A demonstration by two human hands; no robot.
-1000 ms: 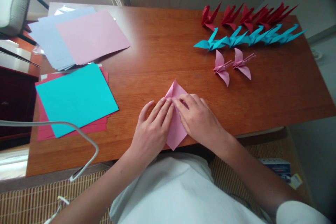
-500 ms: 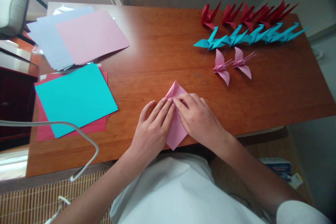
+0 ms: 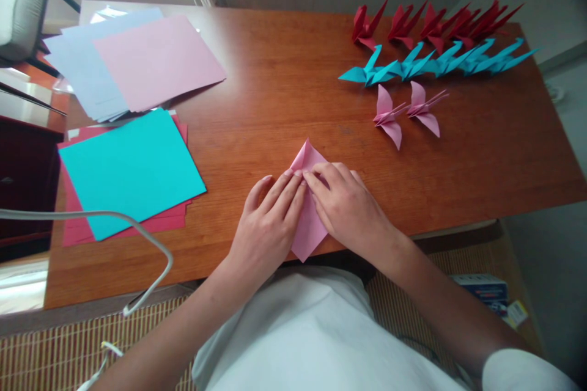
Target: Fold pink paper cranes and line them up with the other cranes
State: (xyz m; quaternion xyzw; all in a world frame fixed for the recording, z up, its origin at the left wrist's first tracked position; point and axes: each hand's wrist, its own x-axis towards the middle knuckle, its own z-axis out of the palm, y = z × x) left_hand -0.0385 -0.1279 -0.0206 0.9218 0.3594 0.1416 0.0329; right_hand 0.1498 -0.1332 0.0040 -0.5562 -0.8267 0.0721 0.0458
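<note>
A pink origami paper (image 3: 310,233), folded to a kite-like diamond, lies near the table's front edge with one point toward me. Along its left side, my left hand (image 3: 270,214) rests with fingers stretched out, the fingertips pressing on the paper and the thumb apart. From the right, my right hand (image 3: 346,204) has its thumb and index finger pinched together on a fold near the upper part. The two hands' fingertips almost meet there. Part of the paper's middle is hidden under the fingers.
Red paper cranes (image 3: 403,24), blue paper cranes (image 3: 413,67) and two pink paper cranes (image 3: 389,117) stand at the right on the wooden table (image 3: 275,91). At left lie a turquoise sheet (image 3: 132,174) over red sheets and a pink sheet (image 3: 160,61). A white cable (image 3: 151,238) curves at front left.
</note>
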